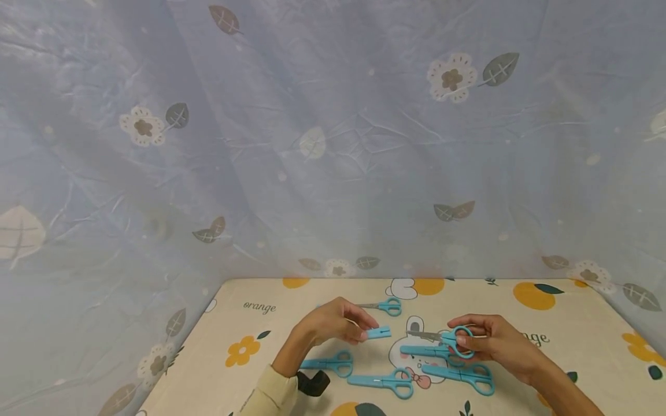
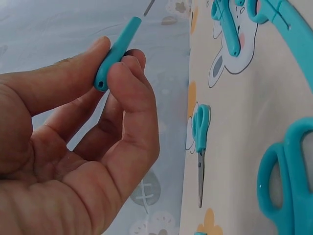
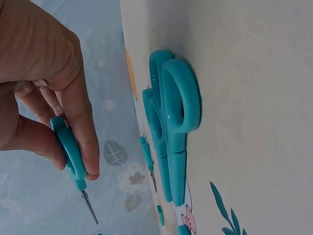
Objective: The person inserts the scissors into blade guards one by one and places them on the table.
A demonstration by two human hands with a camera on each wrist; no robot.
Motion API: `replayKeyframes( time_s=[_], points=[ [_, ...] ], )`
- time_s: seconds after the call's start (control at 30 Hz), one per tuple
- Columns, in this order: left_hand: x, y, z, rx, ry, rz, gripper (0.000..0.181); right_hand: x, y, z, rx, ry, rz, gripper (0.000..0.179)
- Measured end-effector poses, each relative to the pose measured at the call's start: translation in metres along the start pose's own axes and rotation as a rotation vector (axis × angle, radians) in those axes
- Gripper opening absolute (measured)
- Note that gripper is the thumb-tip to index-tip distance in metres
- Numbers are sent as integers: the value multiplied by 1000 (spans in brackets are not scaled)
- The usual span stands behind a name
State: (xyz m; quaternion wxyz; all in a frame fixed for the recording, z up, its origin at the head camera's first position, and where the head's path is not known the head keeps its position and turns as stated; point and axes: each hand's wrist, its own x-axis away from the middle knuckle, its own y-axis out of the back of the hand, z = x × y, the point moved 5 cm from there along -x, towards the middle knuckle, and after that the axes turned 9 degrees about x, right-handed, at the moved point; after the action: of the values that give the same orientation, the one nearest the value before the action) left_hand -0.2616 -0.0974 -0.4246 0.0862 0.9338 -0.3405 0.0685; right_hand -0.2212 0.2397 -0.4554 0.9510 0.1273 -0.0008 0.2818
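Observation:
My left hand pinches a light-blue blade cover between thumb and fingers, its slotted end facing right. In the left wrist view the cover tilts upward. My right hand grips blue-handled scissors by the finger loops. Their bare metal blades point left toward the cover, with a gap between. Below the right hand lie two covered scissors, one upper pair and one nearer pair. Another covered pair lies at the front middle, and one more is beside the left forearm.
Behind the left hand, scissors with bare blades lie on the table. A patterned cream cloth covers the tabletop. Pale blue-grey curtain hangs behind and along the sides. Something black is at the left wrist.

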Motion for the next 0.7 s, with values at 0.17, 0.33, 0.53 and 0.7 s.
replayKeyframes(
  time_s=[0.17, 0.33, 0.53, 0.7],
  points=[
    [1, -3, -3, -1, 1, 10, 26, -2, -3, 3, -3, 11, -3, 33],
    [2, -5, -4, -1, 1, 16, 27, -2, -6, 5, -12, 9, 8, 30],
    [2, -6, -8, 9, -13, 23, 28, -5, -6, 12, -6, 21, 0, 32],
    [3, -9, -10, 17, -9, 17, 28, -5, -8, 15, -11, 26, 17, 33]
  ],
)
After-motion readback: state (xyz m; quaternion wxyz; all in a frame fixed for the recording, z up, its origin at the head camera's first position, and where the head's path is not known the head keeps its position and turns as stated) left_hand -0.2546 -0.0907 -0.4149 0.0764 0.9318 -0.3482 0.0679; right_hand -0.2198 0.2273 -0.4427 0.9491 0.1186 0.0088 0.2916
